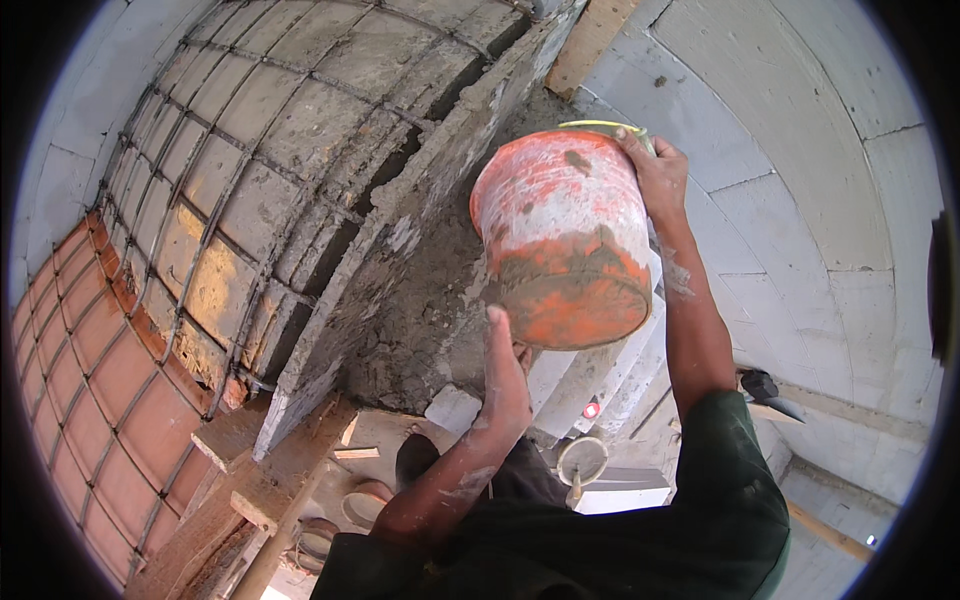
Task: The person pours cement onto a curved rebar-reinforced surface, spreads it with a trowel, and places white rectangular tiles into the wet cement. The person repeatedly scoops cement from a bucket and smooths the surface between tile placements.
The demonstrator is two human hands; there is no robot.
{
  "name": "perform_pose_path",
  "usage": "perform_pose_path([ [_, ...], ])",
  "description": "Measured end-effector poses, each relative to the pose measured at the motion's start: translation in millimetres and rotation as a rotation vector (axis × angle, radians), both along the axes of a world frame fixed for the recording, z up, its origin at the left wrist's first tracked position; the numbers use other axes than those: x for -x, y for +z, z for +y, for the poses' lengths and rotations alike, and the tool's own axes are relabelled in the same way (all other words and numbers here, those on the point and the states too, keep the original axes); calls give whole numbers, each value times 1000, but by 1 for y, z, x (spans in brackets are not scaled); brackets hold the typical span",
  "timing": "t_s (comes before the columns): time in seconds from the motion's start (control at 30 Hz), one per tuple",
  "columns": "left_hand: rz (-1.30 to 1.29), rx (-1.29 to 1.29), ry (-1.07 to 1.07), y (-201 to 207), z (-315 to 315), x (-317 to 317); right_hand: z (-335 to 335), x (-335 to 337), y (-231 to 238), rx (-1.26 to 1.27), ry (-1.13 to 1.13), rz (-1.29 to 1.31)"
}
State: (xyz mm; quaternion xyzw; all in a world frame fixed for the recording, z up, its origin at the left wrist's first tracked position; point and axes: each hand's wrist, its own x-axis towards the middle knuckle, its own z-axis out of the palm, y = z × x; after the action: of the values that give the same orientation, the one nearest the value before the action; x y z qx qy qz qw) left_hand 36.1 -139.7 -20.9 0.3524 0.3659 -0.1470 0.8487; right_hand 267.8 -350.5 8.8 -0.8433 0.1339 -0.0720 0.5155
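Observation:
An orange bucket, smeared with white and grey cement, is tipped in front of me. Its mortar-caked base faces toward me and its mouth points away. My right hand grips the far right rim, where a yellow-green edge shows. My left hand holds the near left side of the base, thumb along the wall and fingers partly hidden beneath. Past the bucket, wet grey mortar lies in the channel beside an upright board. Whatever is inside the bucket is hidden.
Steel rebar mesh covers the slab at left. Timber planks stand at lower left. A pale block wall rises on the right. Below me are a white block chunk, a round long-handled scoop and a bucket.

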Motion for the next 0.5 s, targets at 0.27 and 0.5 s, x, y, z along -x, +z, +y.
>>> perform_pose_path([
  [0.27,-423,-990,-190,29,-3,-16,-58,31,-98,-187,-421,113],
  [0.5,-581,-1214,-177,32,1,-80,5,92,-149,-707,-524,77],
])
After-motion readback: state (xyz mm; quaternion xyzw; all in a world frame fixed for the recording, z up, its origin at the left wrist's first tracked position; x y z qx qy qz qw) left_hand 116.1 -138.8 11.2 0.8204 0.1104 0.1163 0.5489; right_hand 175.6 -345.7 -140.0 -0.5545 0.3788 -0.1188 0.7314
